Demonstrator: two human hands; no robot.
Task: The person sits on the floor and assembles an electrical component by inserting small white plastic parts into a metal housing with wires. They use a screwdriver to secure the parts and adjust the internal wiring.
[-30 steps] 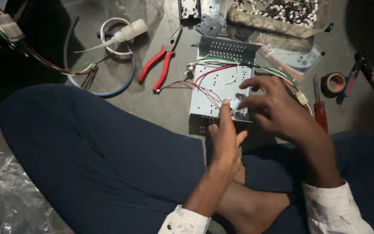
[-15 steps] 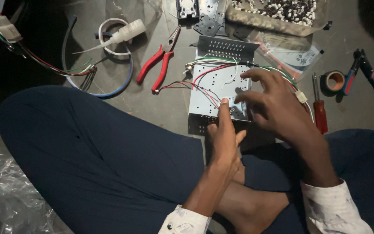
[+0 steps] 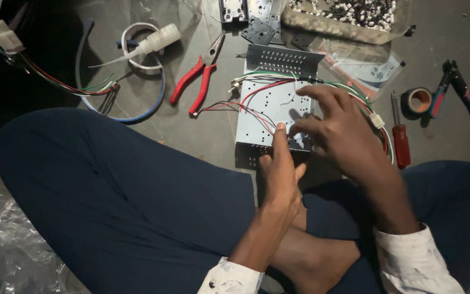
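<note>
The person sits cross-legged on the grey floor (image 3: pixel 191 130), dark trousers filling the near part of the view. Just beyond the knees lies a perforated metal box (image 3: pixel 270 109), open side up, with red, green, white and black wires (image 3: pixel 262 90) running across it and spilling off its right edge toward a small white connector (image 3: pixel 377 120).

The left hand (image 3: pixel 282 174) rises from the lap with its fingers held together and straight, the fingertip touching the near edge of the metal box where the thin wires end. The right hand (image 3: pixel 337 130) hovers over the near right part of the box with fingers spread and curled down; the thumb and forefinger come close together over the plate, but whether they pinch a wire cannot be told.

Left of the box lie red-handled pliers (image 3: pixel 196 81), and further left a white squeeze bottle (image 3: pixel 150 41) rests across a coil of blue and white cable (image 3: pixel 156 98). A bundle of coloured wires (image 3: pixel 55 81) trails in from the far left. To the right are a red screwdriver (image 3: pixel 400 136), a roll of tape (image 3: pixel 417 100) and blue-and-red-handled cutters (image 3: pixel 455 90). At the far edge sits a bag of small parts (image 3: pixel 349 16), with flat metal brackets (image 3: pixel 262 22) beside it. Crumpled clear plastic (image 3: pixel 6 239) lies at the near left.
</note>
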